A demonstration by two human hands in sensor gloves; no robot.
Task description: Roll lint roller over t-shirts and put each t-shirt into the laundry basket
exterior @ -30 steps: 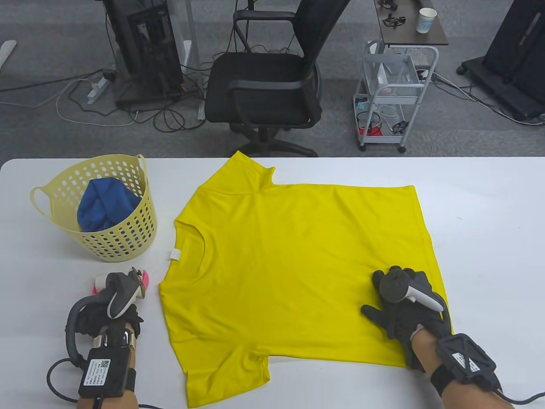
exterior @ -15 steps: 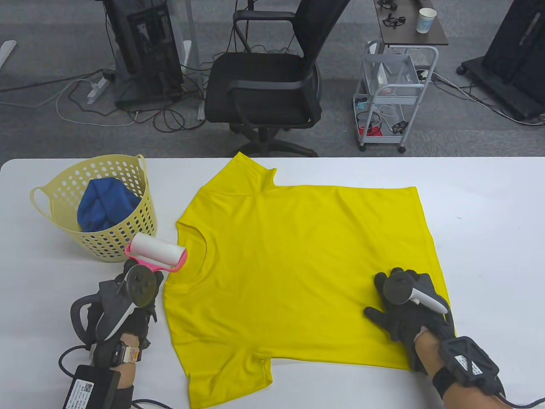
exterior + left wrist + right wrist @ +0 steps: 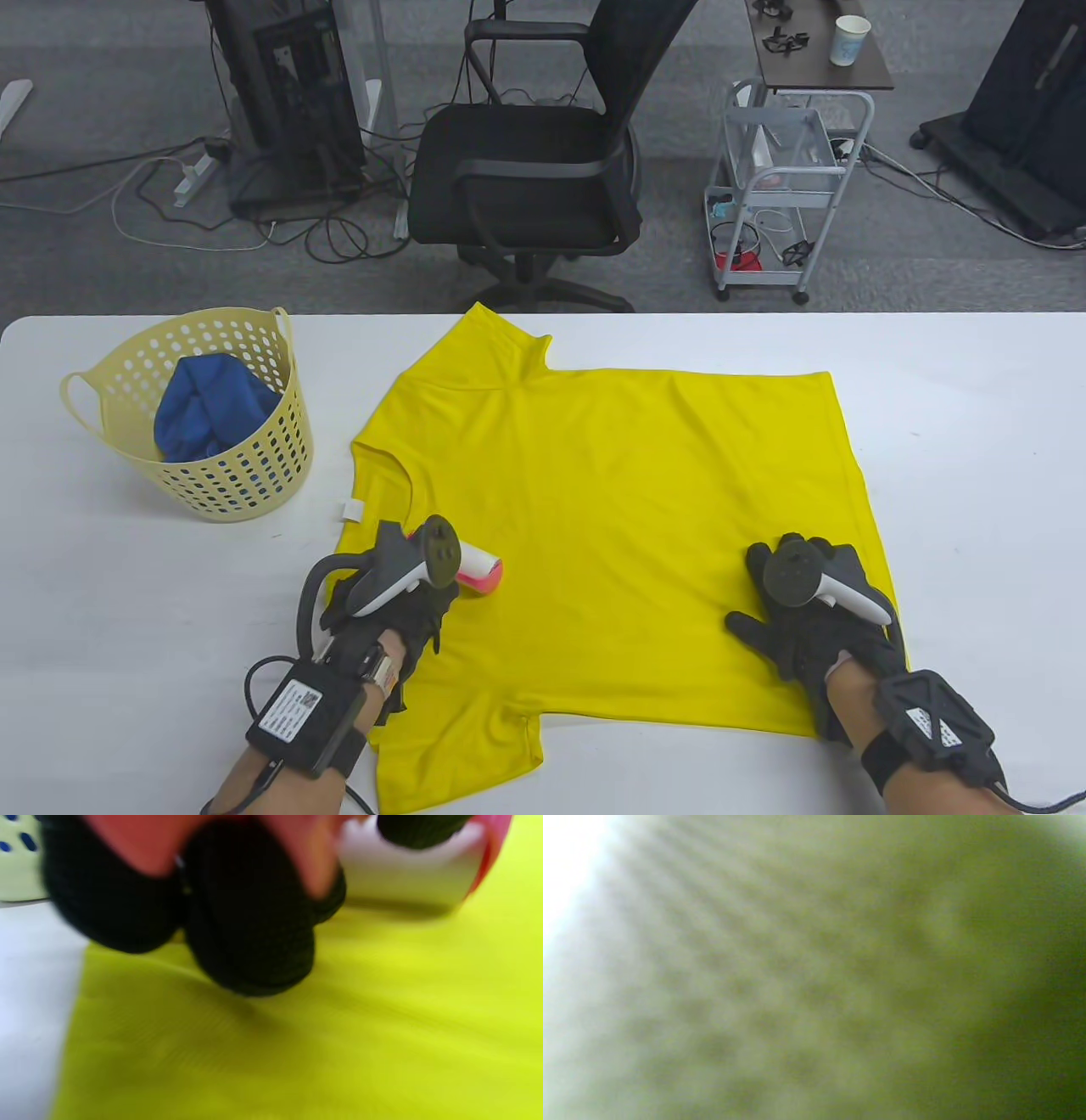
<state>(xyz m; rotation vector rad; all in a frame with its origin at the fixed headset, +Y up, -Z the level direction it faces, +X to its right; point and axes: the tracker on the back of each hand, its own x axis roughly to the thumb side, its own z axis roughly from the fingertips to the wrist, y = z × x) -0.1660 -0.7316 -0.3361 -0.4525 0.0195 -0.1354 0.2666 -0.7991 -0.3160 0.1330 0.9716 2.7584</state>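
A yellow t-shirt [image 3: 594, 518] lies spread flat in the middle of the white table [image 3: 976, 441]. My left hand [image 3: 399, 594] grips the pink-framed lint roller [image 3: 479, 576], whose white roll rests on the shirt's near-left part. The left wrist view shows my curled gloved fingers [image 3: 250, 921] round the pink handle, with the roll [image 3: 407, 878] on the yellow cloth [image 3: 339, 1048]. My right hand [image 3: 806, 620] lies flat on the shirt's near-right corner, fingers spread. The right wrist view is a blur of yellow fabric [image 3: 814, 984]. A pale yellow laundry basket [image 3: 102, 399] at the far left holds a blue t-shirt [image 3: 208, 416].
Beyond the table's far edge stand a black office chair [image 3: 526, 170], a small wheeled cart [image 3: 780, 187] and cables on the floor. Bare white tabletop lies right of the shirt and between the basket and my left arm.
My left hand lifted the lint roller from the table left of the shirt and carried it rightward onto the shirt's near-left part. The right hand stayed pressing the near-right corner.
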